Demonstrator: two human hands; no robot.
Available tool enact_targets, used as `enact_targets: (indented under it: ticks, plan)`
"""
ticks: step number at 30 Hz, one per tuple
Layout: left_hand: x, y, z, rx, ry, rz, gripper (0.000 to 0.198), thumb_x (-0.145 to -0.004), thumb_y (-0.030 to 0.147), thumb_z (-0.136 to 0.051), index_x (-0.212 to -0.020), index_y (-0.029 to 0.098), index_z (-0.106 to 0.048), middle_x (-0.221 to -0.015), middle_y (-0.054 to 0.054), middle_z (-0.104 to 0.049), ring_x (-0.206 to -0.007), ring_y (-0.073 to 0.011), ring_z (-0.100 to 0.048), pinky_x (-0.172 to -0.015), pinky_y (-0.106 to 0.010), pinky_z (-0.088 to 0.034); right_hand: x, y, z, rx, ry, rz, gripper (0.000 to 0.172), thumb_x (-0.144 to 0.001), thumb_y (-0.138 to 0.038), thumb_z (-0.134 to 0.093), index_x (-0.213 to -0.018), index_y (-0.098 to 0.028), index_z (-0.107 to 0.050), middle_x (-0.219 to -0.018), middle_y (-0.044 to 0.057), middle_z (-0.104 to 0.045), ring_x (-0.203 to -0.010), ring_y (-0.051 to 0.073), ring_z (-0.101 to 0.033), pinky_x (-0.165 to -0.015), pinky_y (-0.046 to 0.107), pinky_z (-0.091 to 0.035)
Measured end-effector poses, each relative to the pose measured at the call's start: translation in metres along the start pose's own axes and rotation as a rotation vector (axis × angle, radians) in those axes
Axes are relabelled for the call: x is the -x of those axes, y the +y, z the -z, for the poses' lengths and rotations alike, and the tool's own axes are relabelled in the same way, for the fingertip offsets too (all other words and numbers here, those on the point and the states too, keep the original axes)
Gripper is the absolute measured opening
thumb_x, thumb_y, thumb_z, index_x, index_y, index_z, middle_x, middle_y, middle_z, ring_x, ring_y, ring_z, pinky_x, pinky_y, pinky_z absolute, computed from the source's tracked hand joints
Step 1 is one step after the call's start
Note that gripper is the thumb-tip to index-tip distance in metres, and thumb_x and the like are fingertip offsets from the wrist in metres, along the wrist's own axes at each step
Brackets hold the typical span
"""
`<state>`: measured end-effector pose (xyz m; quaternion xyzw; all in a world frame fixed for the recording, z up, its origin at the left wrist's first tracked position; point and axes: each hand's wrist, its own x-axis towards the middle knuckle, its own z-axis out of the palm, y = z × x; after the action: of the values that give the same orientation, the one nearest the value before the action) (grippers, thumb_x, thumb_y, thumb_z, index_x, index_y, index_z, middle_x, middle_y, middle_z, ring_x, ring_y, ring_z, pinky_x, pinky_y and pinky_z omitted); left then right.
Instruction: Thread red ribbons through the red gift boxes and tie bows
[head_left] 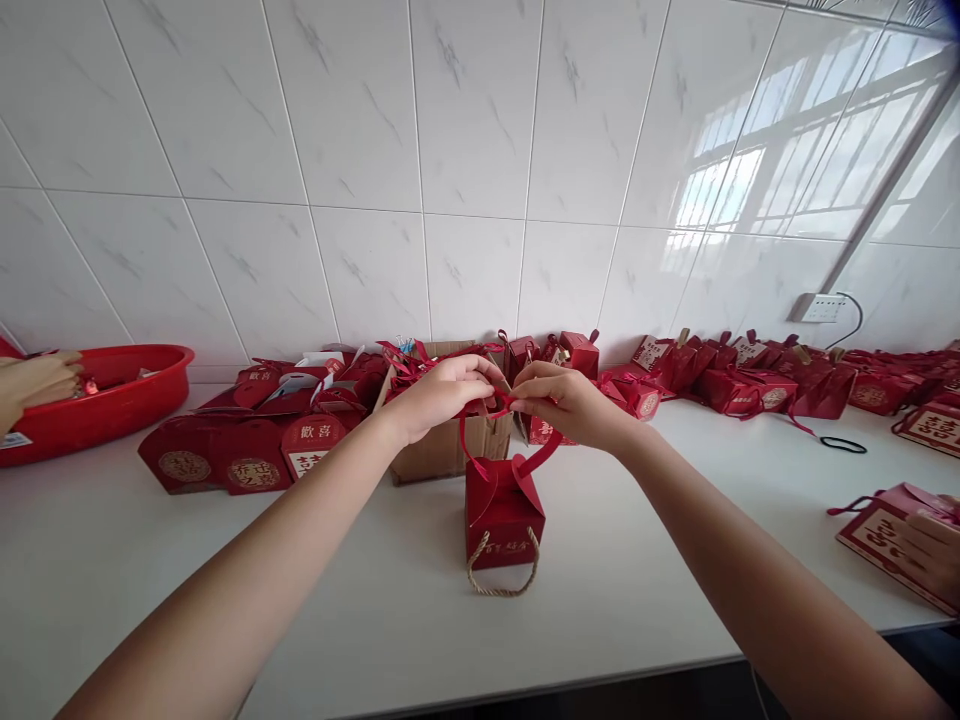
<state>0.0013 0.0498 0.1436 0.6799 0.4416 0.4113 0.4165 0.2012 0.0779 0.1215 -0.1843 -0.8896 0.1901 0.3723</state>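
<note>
A small red gift box (504, 510) stands upright on the white table in front of me, with a twisted rope handle (502, 592) hanging at its front. Red ribbon (541, 455) rises from both sides of its folded top. Above the box, my left hand (450, 390) and my right hand (559, 400) meet, fingertips pinched together on the ribbon. The exact spot where the ribbon is gripped is partly covered by my fingers. Right behind the box is a brown cardboard carton (427, 450) filled with red ribbons.
Red gift boxes (255, 470) crowd the left, and more boxes (739, 390) line the wall at right. Far left, another person's hand (45, 380) is over a red basin (142, 395). At right, another hand (934, 545) touches a box (877, 535). A black loop (844, 444) lies nearby.
</note>
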Motion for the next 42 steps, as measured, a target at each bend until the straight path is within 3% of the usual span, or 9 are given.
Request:
enact_targets:
  ticks: [5, 11, 14, 17, 22, 27, 31, 37, 42]
  plan:
    - [0.003, -0.003, 0.000, -0.082, 0.167, -0.002, 0.013, -0.075, 0.021, -0.055, -0.081, 0.020, -0.067, -0.081, -0.003, -0.068, -0.081, -0.0188, -0.062, -0.072, -0.030, -0.046, 0.000, -0.002, -0.014, 0.341, -0.008, -0.083, 0.023, -0.088, -0.013, -0.050, -0.082, -0.019, -0.071, -0.084, 0.008, -0.056, -0.067, 0.015, -0.053, -0.063, 0.029, -0.041]
    - [0.007, -0.012, -0.005, -0.058, 0.137, 0.011, 0.030, -0.068, 0.003, -0.047, -0.090, 0.020, -0.059, -0.091, -0.002, -0.067, -0.063, -0.0123, -0.064, -0.063, -0.027, -0.050, -0.004, -0.005, -0.023, 0.456, 0.097, -0.148, 0.024, -0.091, -0.010, -0.047, -0.090, -0.018, -0.069, -0.082, 0.007, -0.057, -0.068, 0.013, -0.055, -0.060, 0.024, -0.039]
    - [0.005, -0.016, -0.009, -0.025, 0.154, 0.005, 0.033, -0.070, 0.002, -0.051, -0.098, 0.020, -0.053, -0.109, -0.005, -0.063, -0.066, -0.0112, -0.066, -0.066, -0.027, -0.053, -0.006, -0.004, -0.024, 0.511, 0.112, -0.145, 0.026, -0.092, -0.009, -0.044, -0.091, -0.017, -0.068, -0.085, 0.007, -0.057, -0.071, 0.013, -0.057, -0.060, 0.022, -0.040]
    - [0.001, -0.018, -0.011, 0.002, 0.193, -0.074, 0.030, -0.073, 0.006, -0.056, -0.099, 0.019, -0.050, -0.103, -0.006, -0.064, -0.070, -0.0124, -0.066, -0.064, -0.027, -0.055, -0.007, -0.001, -0.024, 0.519, 0.123, -0.112, 0.025, -0.093, -0.010, -0.043, -0.089, -0.016, -0.068, -0.087, 0.008, -0.059, -0.074, 0.013, -0.059, -0.062, 0.022, -0.041]
    - [-0.005, -0.023, -0.011, -0.203, 0.340, -0.369, 0.020, -0.078, 0.008, -0.056, -0.090, 0.019, -0.046, -0.080, -0.002, -0.064, -0.077, -0.0144, -0.066, -0.069, -0.027, -0.054, -0.012, 0.007, -0.029, 0.364, 0.277, -0.062, 0.020, -0.090, -0.018, -0.050, -0.084, -0.015, -0.069, -0.082, 0.007, -0.064, -0.075, 0.015, -0.059, -0.065, 0.025, -0.043]
    - [-0.002, -0.034, -0.006, -0.513, 0.428, -0.663, 0.017, -0.084, 0.011, -0.053, -0.097, 0.020, -0.046, -0.085, -0.003, -0.063, -0.083, -0.0151, -0.066, -0.077, -0.031, -0.055, -0.008, 0.015, -0.037, -0.216, 0.540, -0.204, 0.024, -0.085, -0.036, -0.057, -0.081, -0.017, -0.071, -0.076, 0.005, -0.067, -0.071, 0.016, -0.060, -0.064, 0.027, -0.046]
    - [0.009, -0.042, 0.003, -0.592, 0.464, -0.719, 0.019, -0.084, 0.012, -0.054, -0.100, 0.019, -0.047, -0.088, -0.003, -0.062, -0.081, -0.0136, -0.066, -0.076, -0.029, -0.056, 0.007, 0.018, -0.040, -0.427, 0.646, -0.286, 0.025, -0.082, -0.041, -0.059, -0.084, -0.018, -0.071, -0.075, 0.003, -0.067, -0.076, 0.018, -0.060, -0.068, 0.029, -0.046]
    - [0.030, -0.054, 0.021, -0.895, 0.528, -0.758, 0.011, -0.084, 0.011, -0.055, -0.094, 0.017, -0.056, -0.084, -0.002, -0.060, -0.074, -0.0129, -0.061, -0.074, -0.029, -0.053, 0.033, 0.021, -0.036, -0.233, 0.642, -0.283, 0.026, -0.082, -0.038, -0.060, -0.066, -0.018, -0.061, -0.069, 0.000, -0.057, -0.069, 0.014, -0.051, -0.064, 0.026, -0.040]
    - [0.049, -0.067, 0.031, -0.938, 0.521, -0.734, 0.010, -0.086, 0.017, -0.056, -0.085, 0.018, -0.066, -0.082, -0.002, -0.059, -0.075, -0.0128, -0.060, -0.072, -0.024, -0.050, 0.055, 0.028, -0.030, -0.271, 0.645, -0.394, 0.029, -0.081, -0.042, -0.060, -0.066, -0.018, -0.056, -0.062, -0.003, -0.045, -0.058, 0.011, -0.039, -0.054, 0.024, -0.032]
